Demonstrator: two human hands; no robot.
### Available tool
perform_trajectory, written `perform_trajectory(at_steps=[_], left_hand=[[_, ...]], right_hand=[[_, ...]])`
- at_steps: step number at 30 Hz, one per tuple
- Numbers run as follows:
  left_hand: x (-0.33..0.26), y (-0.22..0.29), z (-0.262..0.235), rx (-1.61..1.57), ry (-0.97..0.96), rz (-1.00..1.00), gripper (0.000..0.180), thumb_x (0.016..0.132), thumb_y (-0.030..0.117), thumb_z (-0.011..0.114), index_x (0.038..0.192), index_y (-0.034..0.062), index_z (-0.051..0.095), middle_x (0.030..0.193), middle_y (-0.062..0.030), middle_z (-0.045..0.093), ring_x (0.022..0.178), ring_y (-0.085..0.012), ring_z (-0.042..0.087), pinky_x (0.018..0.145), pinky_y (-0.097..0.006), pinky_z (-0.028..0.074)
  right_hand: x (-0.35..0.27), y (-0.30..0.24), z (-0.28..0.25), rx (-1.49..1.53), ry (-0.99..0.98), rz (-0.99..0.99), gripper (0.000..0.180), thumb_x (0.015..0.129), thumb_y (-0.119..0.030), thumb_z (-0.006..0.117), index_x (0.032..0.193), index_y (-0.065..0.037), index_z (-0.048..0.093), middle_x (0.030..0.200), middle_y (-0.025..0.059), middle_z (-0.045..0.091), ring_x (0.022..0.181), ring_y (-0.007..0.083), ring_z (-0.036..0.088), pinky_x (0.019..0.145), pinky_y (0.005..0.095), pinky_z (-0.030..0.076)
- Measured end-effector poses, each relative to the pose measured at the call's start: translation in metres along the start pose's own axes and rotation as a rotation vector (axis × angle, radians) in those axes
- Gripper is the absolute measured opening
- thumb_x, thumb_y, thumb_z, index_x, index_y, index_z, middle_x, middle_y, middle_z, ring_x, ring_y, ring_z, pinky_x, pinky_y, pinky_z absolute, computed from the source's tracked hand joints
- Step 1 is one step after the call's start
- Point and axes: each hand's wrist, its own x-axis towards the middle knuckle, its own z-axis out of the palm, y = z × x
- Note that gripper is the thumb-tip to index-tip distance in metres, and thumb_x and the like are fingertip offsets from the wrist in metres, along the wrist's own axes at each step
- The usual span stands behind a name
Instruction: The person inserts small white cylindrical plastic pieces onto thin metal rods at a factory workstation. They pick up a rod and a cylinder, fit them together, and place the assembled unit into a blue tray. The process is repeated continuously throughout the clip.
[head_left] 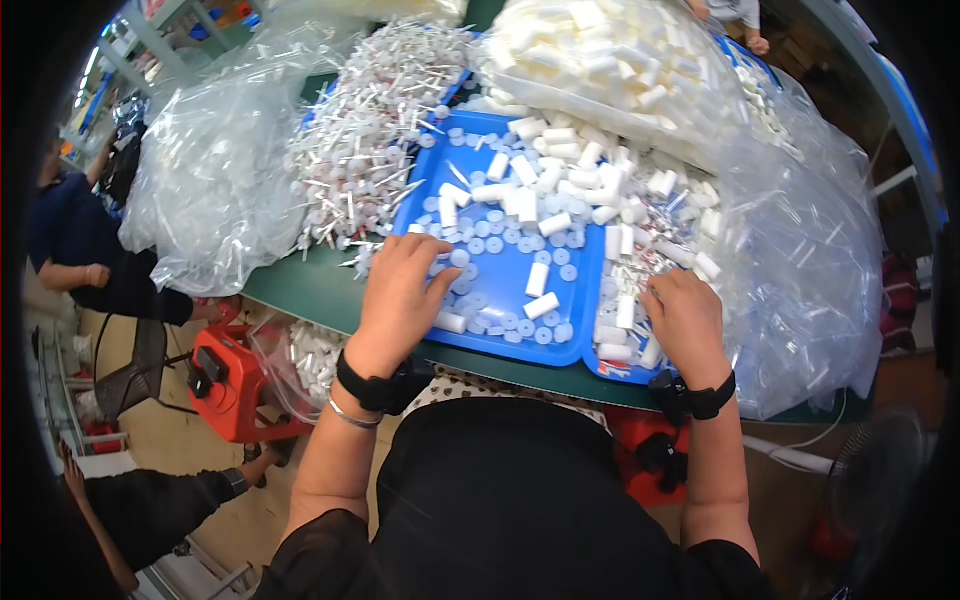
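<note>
My left hand (398, 295) is over the left edge of a blue tray (503, 286), its fingers bent and the thumb apart from them. Translucent round discs (495, 244) and white cylinders (541, 306) lie scattered in this tray, some close to my left fingertips. Over a second blue tray to the right, my right hand (688, 318) has its fingers curled in toward the thumb. Whatever is between those fingertips is too small to make out. Thin metallic pieces (660, 222) and more white cylinders fill the tray under it.
A heap of small stemmed white parts (365, 130) rises behind on the left. At the back sits a large clear bag of white cylinders (610, 65). Plastic bags (215, 170) flank the trays on the green table (310, 290). A red stool (235, 385) stands at left; other people are nearby.
</note>
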Motion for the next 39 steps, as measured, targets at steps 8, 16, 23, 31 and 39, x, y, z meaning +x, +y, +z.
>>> perform_trajectory(at_steps=[8, 16, 23, 31, 39], left_hand=[[-0.018, -0.014, 0.047, -0.037, 0.188, 0.05, 0.037, 0.085, 0.01, 0.076, 0.12, 0.0024, 0.067, 0.132, -0.0232, 0.058, 0.122, -0.0429, 0.054, 0.105, -0.046, 0.047], [-0.007, 0.04, 0.096, -0.346, 0.112, 0.185, 0.036, 0.085, 0.008, 0.074, 0.119, 0.0002, 0.063, 0.125, -0.0185, 0.058, 0.117, -0.0394, 0.053, 0.101, -0.045, 0.046], [-0.011, 0.033, 0.057, -0.107, 0.352, 0.196, 0.039, 0.085, 0.019, 0.077, 0.118, 0.0031, 0.065, 0.125, -0.0151, 0.059, 0.114, -0.0365, 0.054, 0.096, -0.046, 0.046], [-0.035, 0.003, 0.053, 0.111, 0.312, -0.025, 0.047, 0.086, 0.025, 0.076, 0.124, 0.0025, 0.061, 0.127, -0.0152, 0.058, 0.117, -0.0347, 0.054, 0.096, -0.049, 0.044], [-0.02, 0.034, 0.072, -0.093, 0.123, -0.038, 0.044, 0.088, 0.022, 0.074, 0.125, 0.0013, 0.06, 0.118, -0.0151, 0.061, 0.106, -0.0351, 0.057, 0.085, -0.046, 0.051]], right_hand=[[0.003, 0.004, 0.019, -0.132, 0.027, -0.091, 0.004, 0.081, -0.01, 0.07, 0.08, -0.007, 0.068, 0.08, 0.0127, 0.063, 0.075, 0.0365, 0.063, 0.067, 0.0483, 0.048], [-0.007, -0.001, 0.016, 0.008, 0.042, 0.026, 0.007, 0.085, -0.007, 0.069, 0.087, -0.004, 0.063, 0.079, 0.0162, 0.068, 0.072, 0.0392, 0.065, 0.066, 0.0486, 0.049], [-0.013, -0.005, 0.004, 0.071, 0.057, 0.124, 0.009, 0.086, -0.006, 0.069, 0.091, -0.004, 0.062, 0.075, 0.0143, 0.066, 0.065, 0.0351, 0.063, 0.063, 0.0459, 0.048], [-0.027, -0.016, 0.01, 0.269, 0.181, 0.151, 0.007, 0.089, -0.004, 0.067, 0.095, -0.003, 0.063, 0.072, 0.0102, 0.062, 0.057, 0.0237, 0.056, 0.057, 0.0396, 0.044], [-0.036, -0.018, 0.028, 0.384, 0.217, 0.158, 0.009, 0.091, -0.004, 0.069, 0.098, 0.0, 0.064, 0.077, 0.0077, 0.063, 0.057, 0.0151, 0.052, 0.054, 0.0332, 0.043]])
